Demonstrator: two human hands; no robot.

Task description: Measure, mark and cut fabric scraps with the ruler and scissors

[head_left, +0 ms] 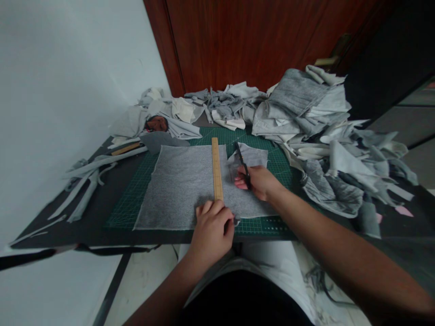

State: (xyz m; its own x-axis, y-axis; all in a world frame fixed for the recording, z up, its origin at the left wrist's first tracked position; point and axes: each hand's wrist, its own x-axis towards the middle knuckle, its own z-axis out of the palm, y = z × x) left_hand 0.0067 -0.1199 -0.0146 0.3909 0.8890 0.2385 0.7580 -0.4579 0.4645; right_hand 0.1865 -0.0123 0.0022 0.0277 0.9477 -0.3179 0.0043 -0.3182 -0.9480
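Observation:
A grey piece of fabric (180, 185) lies flat on the green cutting mat (127, 208). A wooden ruler (216, 170) rests lengthwise across it. My left hand (214, 226), with curled fingers, presses the ruler's near end down onto the cloth. To the right of the ruler, my right hand (256, 180) is closed round the dark handles of a pair of scissors (240, 154), whose blades point away from me. The scissors are over the right part of the fabric, where a slit parts the cloth from the far edge and a flap (254, 156) sits askew.
A tall pile of grey and white cloth (299, 99) fills the back right, with loose scraps (343, 172) along the right side. More scraps (183, 108) line the back. Fabric strips (84, 190) lie on the left of the black table (115, 185). A wooden door (238, 45) stands behind.

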